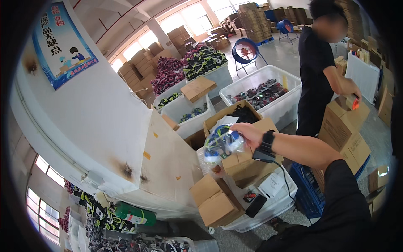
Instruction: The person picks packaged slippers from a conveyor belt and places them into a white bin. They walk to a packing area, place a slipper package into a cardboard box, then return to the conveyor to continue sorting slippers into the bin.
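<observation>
My right hand (247, 133) is closed on the upper edge of a clear plastic bag (222, 143). Inside are blue, black, neon-green and white pieces whose kind I cannot make out. A black strap and a small box with a cable sit on my right wrist. Beneath and beside the bag stands an open cardboard box (247, 168). Behind it, another open carton (241, 113) holds black items and white paper. My left hand does not show.
A brown carton (212, 201), a white box (271, 185) and a black object (255, 206) rest on a white tub. White bins (268, 101) of bagged goods stand beyond. At right, a co-worker in black (312, 75) handles a carton (342, 119). A white pillar (105, 126) rises at left.
</observation>
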A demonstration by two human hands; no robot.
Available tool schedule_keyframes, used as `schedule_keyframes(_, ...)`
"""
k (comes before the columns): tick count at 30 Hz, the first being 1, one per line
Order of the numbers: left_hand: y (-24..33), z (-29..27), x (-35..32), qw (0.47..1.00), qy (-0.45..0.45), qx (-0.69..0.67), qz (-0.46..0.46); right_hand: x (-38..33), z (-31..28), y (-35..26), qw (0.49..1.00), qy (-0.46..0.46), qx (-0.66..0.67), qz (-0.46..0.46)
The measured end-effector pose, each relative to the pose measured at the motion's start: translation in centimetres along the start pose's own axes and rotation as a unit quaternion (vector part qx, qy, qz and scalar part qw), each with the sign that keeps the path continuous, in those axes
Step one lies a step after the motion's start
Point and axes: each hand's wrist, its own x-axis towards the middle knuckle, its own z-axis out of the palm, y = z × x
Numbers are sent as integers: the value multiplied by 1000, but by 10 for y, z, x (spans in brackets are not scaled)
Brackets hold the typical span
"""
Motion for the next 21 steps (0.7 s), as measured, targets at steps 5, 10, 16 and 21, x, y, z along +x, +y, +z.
schedule_keyframes(5, 4, 40, -15, 993, 93, 21, -77, 85, -10, -10, 1000, -3, -4, 18)
schedule_keyframes(10, -48, 70, -28, 974, 60, -134, -170, 133, -11, 21, 999, -3, -27, 29)
schedule_keyframes(16, -87, 70, -50, 908, -44, -396, -130, 116, -5, 38, 986, -23, -119, 114)
schedule_keyframes(21, -43, 70, -46, 957, 44, -173, -228, 94, 0, 35, 981, -62, -125, 136)
